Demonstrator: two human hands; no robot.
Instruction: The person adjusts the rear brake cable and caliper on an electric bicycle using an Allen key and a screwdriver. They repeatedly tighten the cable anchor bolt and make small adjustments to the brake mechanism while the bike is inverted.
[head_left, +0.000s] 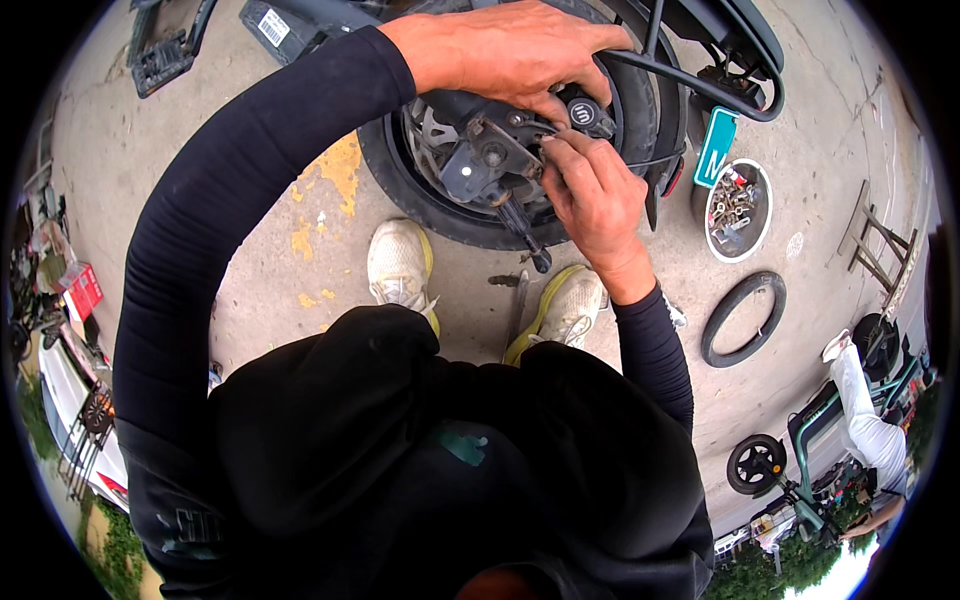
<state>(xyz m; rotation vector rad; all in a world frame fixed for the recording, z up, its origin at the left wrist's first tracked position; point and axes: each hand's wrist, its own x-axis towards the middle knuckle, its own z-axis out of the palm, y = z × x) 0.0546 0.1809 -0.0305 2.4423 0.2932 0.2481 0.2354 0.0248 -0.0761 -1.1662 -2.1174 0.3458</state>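
Note:
A black-tyred scooter wheel (400,205) lies at the top middle with hub and brake parts facing me. My left hand (510,55) reaches over it, fingers apart, touching parts beside a round black cap (588,113). Just below, my right hand (600,195) pinches at the edge of a worn metal bracket (510,148). Whatever sits between those fingertips is too small to make out. From the bracket a black ribbed rod (518,222) slants down toward my shoes.
A white bucket (763,220) of metal parts stands right of the wheel, below a green plate (715,148). Farther right lie a loose tyre (712,335) and a small frame (888,250). A long thin tool (517,310) lies between my shoes. Another person (872,430) is beside a green scooter (805,440).

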